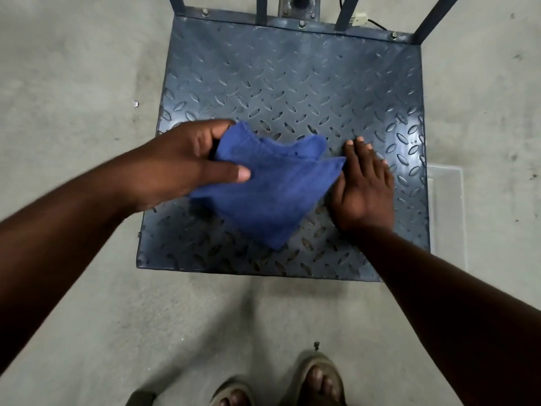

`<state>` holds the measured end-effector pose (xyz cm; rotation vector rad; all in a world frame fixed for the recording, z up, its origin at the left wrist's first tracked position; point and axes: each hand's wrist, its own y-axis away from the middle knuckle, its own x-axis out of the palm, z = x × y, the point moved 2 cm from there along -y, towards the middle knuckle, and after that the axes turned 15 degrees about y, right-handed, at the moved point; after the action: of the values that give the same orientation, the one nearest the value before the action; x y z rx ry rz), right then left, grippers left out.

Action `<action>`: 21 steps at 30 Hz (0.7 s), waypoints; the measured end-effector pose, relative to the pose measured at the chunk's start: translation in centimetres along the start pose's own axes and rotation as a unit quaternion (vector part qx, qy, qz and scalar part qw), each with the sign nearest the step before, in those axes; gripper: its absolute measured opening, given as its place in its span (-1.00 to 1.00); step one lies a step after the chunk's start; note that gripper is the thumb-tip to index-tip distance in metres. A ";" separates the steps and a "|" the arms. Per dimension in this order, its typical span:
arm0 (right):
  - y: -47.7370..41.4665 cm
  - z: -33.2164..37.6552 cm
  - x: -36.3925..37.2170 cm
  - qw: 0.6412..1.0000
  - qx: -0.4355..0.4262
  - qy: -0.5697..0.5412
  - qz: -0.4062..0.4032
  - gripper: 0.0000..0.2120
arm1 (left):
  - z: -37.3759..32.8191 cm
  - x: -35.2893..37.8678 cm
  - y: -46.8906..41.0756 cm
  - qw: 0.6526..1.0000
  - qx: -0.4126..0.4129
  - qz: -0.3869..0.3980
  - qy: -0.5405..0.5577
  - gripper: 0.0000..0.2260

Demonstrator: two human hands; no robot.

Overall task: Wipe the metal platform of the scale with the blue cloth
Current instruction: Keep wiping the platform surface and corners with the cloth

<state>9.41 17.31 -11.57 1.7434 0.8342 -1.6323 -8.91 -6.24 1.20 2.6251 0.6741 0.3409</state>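
At frame centre, the left hand (pixel 187 165) pinches the blue cloth (pixel 269 186) over the scale platform (pixel 292 83); the right hand (pixel 363 186) lies flat beside it.

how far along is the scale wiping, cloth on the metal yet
Done: the blue cloth is picked up and brought over the metal platform. In hand: the left hand pinches one end while the right hand lies flat at the other end, so the cloth looks lifted and bunched rather than spread. Left: the wiping itself; whether any part is already wiped cannot be told.
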 end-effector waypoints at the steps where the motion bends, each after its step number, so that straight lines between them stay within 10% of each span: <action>1: 0.0 -0.1 0.0 1.000 -0.006 0.004 0.010 -0.40 | -0.2 0.2 0.9 0.999 -0.005 0.033 0.025 -0.67; 6: -0.1 -0.4 0.0 0.999 -0.020 -0.006 0.027 -0.39 | 1.2 -1.5 -0.1 0.993 -0.007 -0.079 0.085 -0.67; 10: 0.1 0.1 0.0 1.000 0.002 0.002 -0.013 -0.43 | 4.5 -4.7 -3.6 0.947 0.002 -0.253 -0.201 -0.48; 14: 0.0 0.1 0.1 1.000 0.001 0.002 -0.022 -0.44 | 7.4 -4.2 -3.8 0.860 0.117 -0.184 -0.462 -0.19; 21: 0.0 -0.2 0.3 1.000 -0.006 -0.002 -0.022 -0.44 | 14.0 -4.2 2.8 0.839 0.037 -0.321 -0.439 -0.13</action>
<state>9.54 17.44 -11.87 1.7241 0.8857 -1.6552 -6.78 -15.14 -10.59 2.0699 1.1238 -1.0308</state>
